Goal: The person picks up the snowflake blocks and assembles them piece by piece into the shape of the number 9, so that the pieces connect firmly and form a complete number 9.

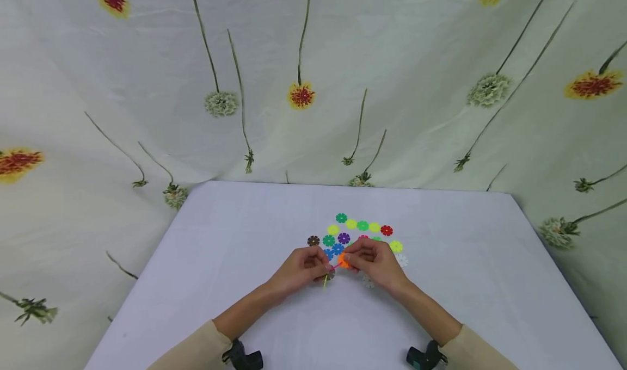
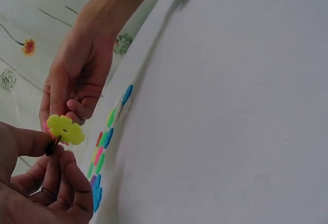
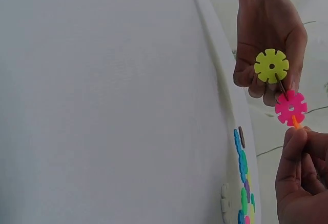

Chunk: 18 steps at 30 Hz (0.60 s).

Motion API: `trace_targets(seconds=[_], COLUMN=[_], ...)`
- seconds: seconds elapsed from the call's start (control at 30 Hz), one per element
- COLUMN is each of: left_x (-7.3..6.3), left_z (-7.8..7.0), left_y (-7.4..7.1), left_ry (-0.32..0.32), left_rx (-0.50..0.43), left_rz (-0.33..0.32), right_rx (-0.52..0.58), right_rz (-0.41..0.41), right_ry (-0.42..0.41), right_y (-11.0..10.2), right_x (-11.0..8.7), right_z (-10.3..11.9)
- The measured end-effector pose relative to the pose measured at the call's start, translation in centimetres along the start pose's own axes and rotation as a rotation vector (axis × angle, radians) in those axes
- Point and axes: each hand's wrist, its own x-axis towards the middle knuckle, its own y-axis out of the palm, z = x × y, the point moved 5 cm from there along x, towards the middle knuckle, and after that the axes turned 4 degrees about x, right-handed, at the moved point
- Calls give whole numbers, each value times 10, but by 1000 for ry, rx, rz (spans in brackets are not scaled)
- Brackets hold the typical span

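Note:
Both hands hold a short chain of notched, flower-shaped plastic discs above the white table. My left hand (image 1: 302,270) pinches a brown disc (image 3: 281,85) between thumb and fingers. That disc joins a yellow disc (image 3: 264,71) to a pink disc (image 3: 291,108). My right hand (image 1: 378,263) pinches an orange disc (image 1: 344,260), whose edge meets the pink disc's rim. Whether it sits fully in a notch, I cannot tell. In the left wrist view the yellow disc (image 2: 65,130) faces the camera, hiding most of the pink one.
Several loose discs lie flat beyond the hands, among them a red disc (image 1: 386,230), a purple disc (image 1: 344,238) and a dark brown disc (image 1: 313,241). A white disc (image 1: 401,259) lies right of the right hand. Behind the table (image 1: 235,212) hangs a flowered cloth (image 1: 264,60).

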Motion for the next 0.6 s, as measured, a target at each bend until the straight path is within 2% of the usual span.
trace_targets(seconds=[0.13, 0.27, 0.6], left_x=[-1, 1, 3], left_z=[-5, -7, -8], left_y=[-4, -4, 0], left_ry=[22, 0, -8], left_rx=[-15, -22, -9], left_rz=[-9, -11, 22], right_rx=[-11, -20, 49], right_rz=[50, 91, 127], right_ry=[8, 25, 34], right_y=[7, 11, 15], right_x=[0, -2, -3], right_z=[2, 4, 5])
